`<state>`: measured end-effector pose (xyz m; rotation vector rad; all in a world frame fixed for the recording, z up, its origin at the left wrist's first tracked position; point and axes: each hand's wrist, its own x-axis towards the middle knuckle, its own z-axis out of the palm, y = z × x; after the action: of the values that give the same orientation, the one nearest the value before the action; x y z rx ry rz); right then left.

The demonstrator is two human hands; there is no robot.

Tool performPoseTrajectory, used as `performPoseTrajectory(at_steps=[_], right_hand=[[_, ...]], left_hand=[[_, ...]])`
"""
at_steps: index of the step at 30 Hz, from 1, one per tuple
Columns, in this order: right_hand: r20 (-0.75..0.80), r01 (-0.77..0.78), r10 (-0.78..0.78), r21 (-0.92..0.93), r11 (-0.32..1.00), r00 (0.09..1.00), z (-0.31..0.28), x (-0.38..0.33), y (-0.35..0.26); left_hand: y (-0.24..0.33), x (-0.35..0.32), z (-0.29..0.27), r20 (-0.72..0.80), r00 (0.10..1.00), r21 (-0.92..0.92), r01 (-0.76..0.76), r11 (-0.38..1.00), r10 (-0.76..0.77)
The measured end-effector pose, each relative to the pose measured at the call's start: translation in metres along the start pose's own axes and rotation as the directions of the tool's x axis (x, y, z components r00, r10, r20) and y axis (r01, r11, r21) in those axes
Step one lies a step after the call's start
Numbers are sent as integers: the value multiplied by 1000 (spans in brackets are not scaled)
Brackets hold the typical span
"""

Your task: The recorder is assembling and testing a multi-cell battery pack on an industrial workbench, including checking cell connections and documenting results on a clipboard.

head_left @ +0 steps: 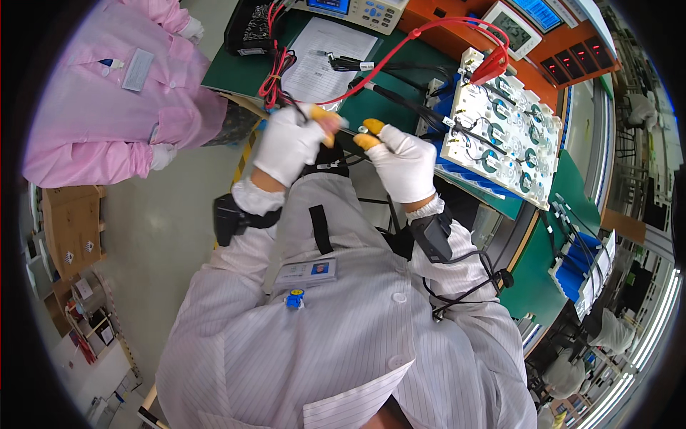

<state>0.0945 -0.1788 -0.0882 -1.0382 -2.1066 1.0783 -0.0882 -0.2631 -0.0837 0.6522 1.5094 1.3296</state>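
My left hand (286, 146), in a white glove with yellow fingertips, is raised at the near edge of the green bench. Its fingers are drawn together and smeared by motion, so anything between them cannot be made out. Facing it, my right hand (406, 166), gloved alike, pinches a small silvery metal piece (363, 129) between thumb and finger. To its right lies a white-topped module (504, 129) with blue sides and black wiring. A red clip (490, 66) on a red cable (421, 30) rests over the module. Red and black leads (274, 84) hang beside my left hand.
A printed sheet (321, 53) lies under black cables (350, 64). Behind stand a bench meter (357, 11), a black box of small parts (250, 28) and an orange panel with displays (564, 53). A person in pink (128, 93) stands left. Another blue-and-white module (582, 268) sits right.
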Motion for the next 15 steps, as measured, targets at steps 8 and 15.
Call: performPoseTrajectory(at_steps=[8, 15], right_hand=[[252, 406, -352, -212, 889, 902, -1, -5, 14], [292, 471, -381, -375, 798, 878, -1, -4, 12]], left_hand=[[4, 34, 14, -247, 945, -455, -307, 836, 212], [6, 36, 24, -298, 935, -436, -312, 844, 192]])
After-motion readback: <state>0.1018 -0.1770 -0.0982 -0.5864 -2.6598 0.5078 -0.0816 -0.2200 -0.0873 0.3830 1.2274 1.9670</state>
